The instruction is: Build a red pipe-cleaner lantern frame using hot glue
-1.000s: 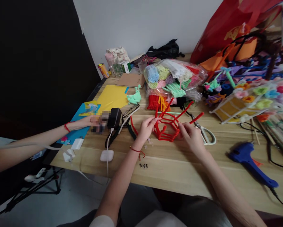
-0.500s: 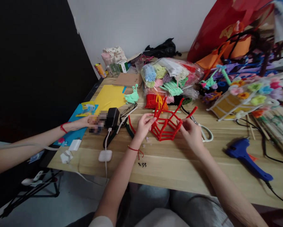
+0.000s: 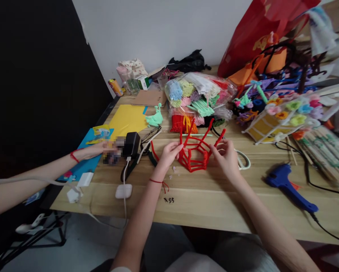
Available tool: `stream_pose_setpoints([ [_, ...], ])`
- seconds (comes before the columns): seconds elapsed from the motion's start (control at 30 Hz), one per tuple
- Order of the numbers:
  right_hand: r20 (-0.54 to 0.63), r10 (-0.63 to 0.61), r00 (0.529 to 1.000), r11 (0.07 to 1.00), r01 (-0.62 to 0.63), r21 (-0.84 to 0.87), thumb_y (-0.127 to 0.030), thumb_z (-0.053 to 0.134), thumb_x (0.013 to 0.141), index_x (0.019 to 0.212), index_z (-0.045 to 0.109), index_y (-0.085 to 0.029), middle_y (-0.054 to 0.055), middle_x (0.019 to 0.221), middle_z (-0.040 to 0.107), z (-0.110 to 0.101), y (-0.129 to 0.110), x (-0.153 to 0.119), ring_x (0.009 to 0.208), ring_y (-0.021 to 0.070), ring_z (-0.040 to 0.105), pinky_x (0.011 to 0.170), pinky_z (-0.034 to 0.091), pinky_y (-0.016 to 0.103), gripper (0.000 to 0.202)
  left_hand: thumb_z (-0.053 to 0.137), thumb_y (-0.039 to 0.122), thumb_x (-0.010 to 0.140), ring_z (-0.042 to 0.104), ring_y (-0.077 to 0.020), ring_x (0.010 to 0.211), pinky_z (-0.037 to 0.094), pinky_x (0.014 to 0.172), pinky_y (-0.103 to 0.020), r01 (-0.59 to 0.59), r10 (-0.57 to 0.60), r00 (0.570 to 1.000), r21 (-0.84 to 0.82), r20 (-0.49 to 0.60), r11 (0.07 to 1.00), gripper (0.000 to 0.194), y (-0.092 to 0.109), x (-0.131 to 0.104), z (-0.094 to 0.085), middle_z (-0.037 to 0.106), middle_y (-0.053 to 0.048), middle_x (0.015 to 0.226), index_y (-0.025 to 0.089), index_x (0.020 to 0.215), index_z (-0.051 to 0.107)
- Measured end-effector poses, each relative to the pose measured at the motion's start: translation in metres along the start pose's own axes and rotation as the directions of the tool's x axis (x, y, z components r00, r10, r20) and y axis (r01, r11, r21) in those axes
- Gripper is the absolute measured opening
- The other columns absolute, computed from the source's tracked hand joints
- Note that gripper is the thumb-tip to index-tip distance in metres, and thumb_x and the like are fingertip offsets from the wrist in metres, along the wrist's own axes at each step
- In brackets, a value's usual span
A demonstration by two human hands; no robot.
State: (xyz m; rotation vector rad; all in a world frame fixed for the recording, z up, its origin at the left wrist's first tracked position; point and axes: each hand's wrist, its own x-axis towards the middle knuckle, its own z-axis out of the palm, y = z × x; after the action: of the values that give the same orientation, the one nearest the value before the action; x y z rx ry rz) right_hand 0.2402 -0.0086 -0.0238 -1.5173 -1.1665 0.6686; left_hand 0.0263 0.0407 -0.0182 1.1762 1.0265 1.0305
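Observation:
A cage-like frame of red pipe cleaners (image 3: 198,168) is held just over the table, its several loose ends sticking upward. On its left side, my left hand (image 3: 169,154) pinches the frame between thumb and fingers. My right hand (image 3: 224,155) grips it from the right, near a stem that leans outward. Beyond the frame lie a bundle of red pipe cleaners (image 3: 177,124) and a pale green strip. White-handled scissors (image 3: 245,160) are partly hidden behind my right hand.
A blue glue gun (image 3: 291,187) lies at the right with its cord. Bagged pipe cleaners (image 3: 199,90) are at the back. Another person's hand (image 3: 97,148) reaches in from the left, near a black charger (image 3: 132,144). A white earbud case (image 3: 123,191) sits near the front edge.
The red frame has turned and tipped slightly, so its ring now shows more openly. Both hands keep hold of it. The view has shifted a little to the right.

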Motion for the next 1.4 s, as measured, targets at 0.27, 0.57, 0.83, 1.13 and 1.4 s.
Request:
stream_pose_setpoints([
  [0.27,0.147,-0.005,0.989,0.998,0.015,-0.069,-0.058,0.059,0.079,0.079,0.060,-0.018,0.002,0.063,0.060,-0.002,-0.010,-0.001,0.050,0.0138,0.050,0.048,0.038,0.027,0.041,0.072,0.041,0.070,0.041,-0.0041,0.045,0.031,0.046,-0.021,0.008,-0.008,1.000,-0.021,-0.019,1.000,0.033,0.003,-0.002,0.002,0.071,-0.004,0.074,0.014,0.083,0.058],
  [0.57,0.116,-0.060,0.991,0.992,0.073,-0.107,-0.055,0.056,0.081,0.077,0.060,-0.016,0.001,0.059,0.056,-0.001,-0.011,-0.001,0.050,0.0125,0.046,0.047,0.035,0.026,0.040,0.072,0.042,0.070,0.040,-0.0037,0.044,0.029,0.045,-0.020,0.000,-0.001,1.000,-0.033,-0.020,0.999,0.034,0.004,-0.004,0.004,0.067,-0.001,0.069,0.015,0.084,0.058],
  [0.83,0.142,-0.056,0.988,0.992,0.071,-0.105,-0.053,0.061,0.079,0.087,0.064,-0.014,0.003,0.068,0.061,0.000,-0.011,-0.002,0.054,0.0133,0.051,0.051,0.039,0.026,0.040,0.072,0.040,0.071,0.040,-0.0040,0.046,0.029,0.046,-0.020,0.007,-0.008,1.000,-0.034,-0.020,0.999,0.032,0.003,-0.003,0.003,0.067,-0.001,0.070,0.015,0.086,0.059],
  [1.13,0.174,0.012,0.985,0.983,0.020,-0.183,-0.054,0.057,0.081,0.087,0.069,-0.013,0.004,0.062,0.061,-0.002,-0.009,-0.002,0.055,0.0150,0.050,0.052,0.038,0.028,0.043,0.073,0.040,0.071,0.040,-0.0043,0.046,0.028,0.047,-0.021,0.007,-0.007,1.000,-0.061,-0.008,0.998,0.036,0.005,-0.003,0.002,0.071,-0.003,0.074,0.014,0.091,0.058],
  [1.4,0.188,-0.025,0.982,0.974,0.067,-0.218,-0.055,0.055,0.082,0.081,0.068,-0.012,0.004,0.059,0.061,-0.002,-0.010,-0.003,0.054,0.0151,0.050,0.051,0.037,0.026,0.045,0.072,0.034,0.071,0.040,-0.0047,0.047,0.029,0.048,-0.021,0.000,-0.003,0.999,-0.077,-0.042,0.997,0.030,0.008,-0.006,0.004,0.067,0.000,0.069,0.015,0.090,0.060],
])
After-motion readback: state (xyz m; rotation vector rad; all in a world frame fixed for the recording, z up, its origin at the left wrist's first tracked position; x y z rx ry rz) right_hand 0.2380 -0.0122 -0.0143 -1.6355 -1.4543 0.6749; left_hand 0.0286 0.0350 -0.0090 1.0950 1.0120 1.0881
